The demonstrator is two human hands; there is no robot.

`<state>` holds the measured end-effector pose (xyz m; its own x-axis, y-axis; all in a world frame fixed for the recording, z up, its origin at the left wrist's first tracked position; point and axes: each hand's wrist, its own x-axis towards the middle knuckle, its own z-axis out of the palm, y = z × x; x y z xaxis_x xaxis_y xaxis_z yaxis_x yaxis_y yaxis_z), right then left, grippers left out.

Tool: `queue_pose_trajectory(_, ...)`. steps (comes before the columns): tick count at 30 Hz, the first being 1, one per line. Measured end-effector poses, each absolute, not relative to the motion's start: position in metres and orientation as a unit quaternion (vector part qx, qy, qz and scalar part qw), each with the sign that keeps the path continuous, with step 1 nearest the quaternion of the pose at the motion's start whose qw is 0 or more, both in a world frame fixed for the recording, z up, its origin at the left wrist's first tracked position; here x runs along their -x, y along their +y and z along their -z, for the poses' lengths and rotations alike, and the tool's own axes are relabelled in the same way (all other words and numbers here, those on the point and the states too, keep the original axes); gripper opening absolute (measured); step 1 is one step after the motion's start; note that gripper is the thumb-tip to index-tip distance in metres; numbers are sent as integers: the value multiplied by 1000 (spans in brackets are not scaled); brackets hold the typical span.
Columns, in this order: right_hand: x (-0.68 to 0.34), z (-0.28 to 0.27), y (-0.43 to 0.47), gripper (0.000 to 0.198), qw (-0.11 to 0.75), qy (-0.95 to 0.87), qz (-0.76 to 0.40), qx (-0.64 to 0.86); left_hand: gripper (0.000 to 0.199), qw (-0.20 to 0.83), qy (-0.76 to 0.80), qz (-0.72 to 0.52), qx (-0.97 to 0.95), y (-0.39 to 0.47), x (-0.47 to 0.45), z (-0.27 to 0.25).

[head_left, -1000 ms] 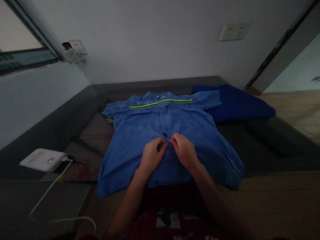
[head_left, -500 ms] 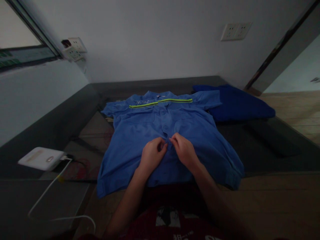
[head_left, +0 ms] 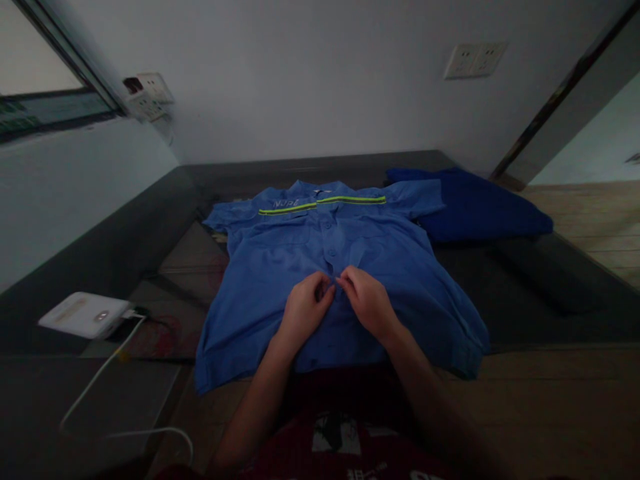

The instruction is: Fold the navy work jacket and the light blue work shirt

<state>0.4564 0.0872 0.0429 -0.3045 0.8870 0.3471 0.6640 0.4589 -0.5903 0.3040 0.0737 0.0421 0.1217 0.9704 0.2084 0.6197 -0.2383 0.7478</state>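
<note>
A blue short-sleeved shirt (head_left: pixel 265 280) lies spread face up, its collar away from me. Yellow-green stripes cross its chest, with lettering above the left one. Both my hands meet at the front placket, below the upper buttons. My left hand (head_left: pixel 306 300) pinches the cloth edge between thumb and fingers. Just across from it, my right hand (head_left: pixel 367 300) pinches the placket too, fingertips nearly touching the left ones. The button between them is hidden by my fingers.
A folded darker blue cloth (head_left: pixel 485 207) lies at the right by the shirt's sleeve. On the left sits a white power bank (head_left: pixel 85 315) with a white cable (head_left: pixel 95 380) trailing toward me. Wall sockets (head_left: pixel 475 60) are on the wall behind the dark table (head_left: pixel 530 320).
My fingertips have drawn slightly closer together at the placket. The shirt stays in place, and the view has shifted very slightly.
</note>
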Motion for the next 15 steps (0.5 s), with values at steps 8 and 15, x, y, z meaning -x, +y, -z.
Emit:
queue_pose_trajectory(8, -459, -41, 88, 15, 381, -748, -240, 487, 17, 267, 557, -378, -689, 72, -304, -49)
queue_pose_trajectory(15, -458, -40, 89, 19, 359, -755, -264, 481, 15, 254, 566, -374, -690, 73, -303, -45)
